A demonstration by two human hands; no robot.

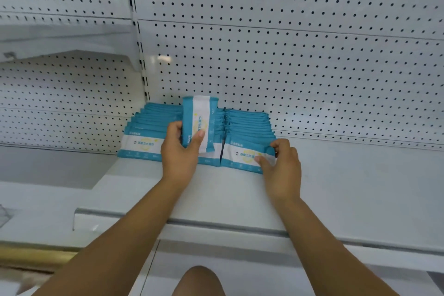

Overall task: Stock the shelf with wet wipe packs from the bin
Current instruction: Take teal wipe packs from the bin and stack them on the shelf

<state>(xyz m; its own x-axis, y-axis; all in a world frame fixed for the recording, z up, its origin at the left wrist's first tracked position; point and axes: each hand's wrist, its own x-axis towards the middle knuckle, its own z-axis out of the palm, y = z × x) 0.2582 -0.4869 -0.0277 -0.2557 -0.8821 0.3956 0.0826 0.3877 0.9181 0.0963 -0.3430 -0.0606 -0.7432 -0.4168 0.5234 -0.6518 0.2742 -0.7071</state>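
Observation:
Teal-and-white wet wipe packs stand in rows on the white shelf [336,182]: a left row [144,132], a middle row mostly hidden behind my left hand, and a right row [247,132]. My left hand [179,151] grips one pack [198,122], held upright on its short end above the middle row. My right hand [281,163] pinches the front pack of the right row [242,155] at its right end, thumb on the face and fingers curled over the top edge. The bin is out of view.
A white pegboard back panel [300,60] rises behind the packs. The neighbouring shelf bay [60,94] lies to the left beyond a slotted upright [141,55]. The shelf's front lip [216,223] runs across below my forearms. My knee [199,281] shows at the bottom.

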